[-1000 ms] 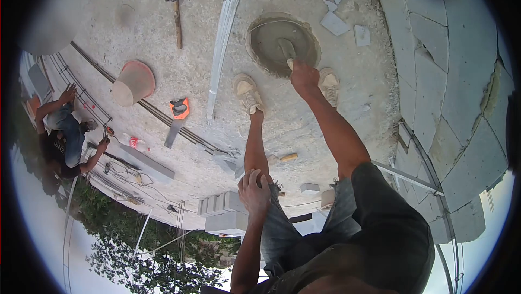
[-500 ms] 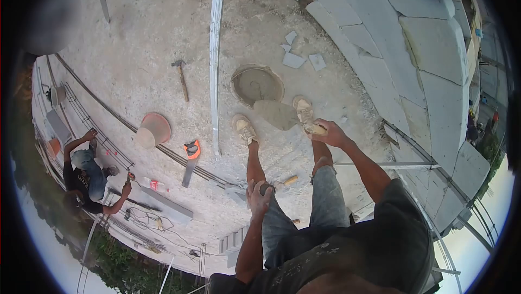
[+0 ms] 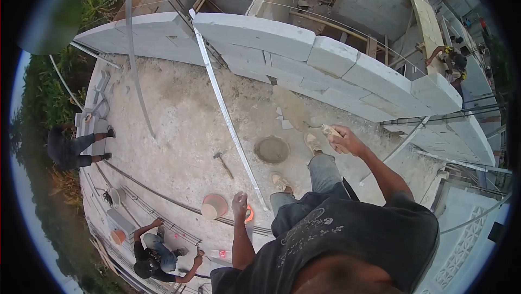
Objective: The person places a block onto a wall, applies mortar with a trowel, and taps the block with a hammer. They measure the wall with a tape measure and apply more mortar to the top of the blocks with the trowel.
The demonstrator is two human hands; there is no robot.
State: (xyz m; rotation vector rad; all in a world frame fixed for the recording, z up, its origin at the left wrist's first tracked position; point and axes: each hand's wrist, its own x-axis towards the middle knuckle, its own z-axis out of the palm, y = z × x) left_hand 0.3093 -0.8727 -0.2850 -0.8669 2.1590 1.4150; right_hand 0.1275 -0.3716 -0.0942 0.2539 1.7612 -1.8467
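My right hand (image 3: 347, 141) is closed around the pale wooden handle of a trowel (image 3: 291, 108). Its broad, mortar-coloured blade reaches out above the floor close to the block wall, tip away from me. Below the blade, a round pan of wet grey mortar (image 3: 272, 149) sits on the floor just beyond my shoes. My left hand (image 3: 239, 205) is raised at my left side, fingers loosely bent, with nothing visible in it. Under it in the view, an orange-handled handsaw (image 3: 249, 214) is partly hidden by my forearm.
A long metal straightedge (image 3: 222, 101) slants across the view. A hammer (image 3: 223, 165) and bucket (image 3: 214, 206) lie left. A pale block wall (image 3: 325, 85) curves ahead. One co-worker (image 3: 157, 253) crouches lower left, another (image 3: 76, 147) is farther left, a third (image 3: 453, 63) beyond the wall.
My view has lifted towards the wall. The trowel has moved from beside the mortar pan out towards the wall. My left hand has come away from my knee, and the dark thing by it no longer shows.
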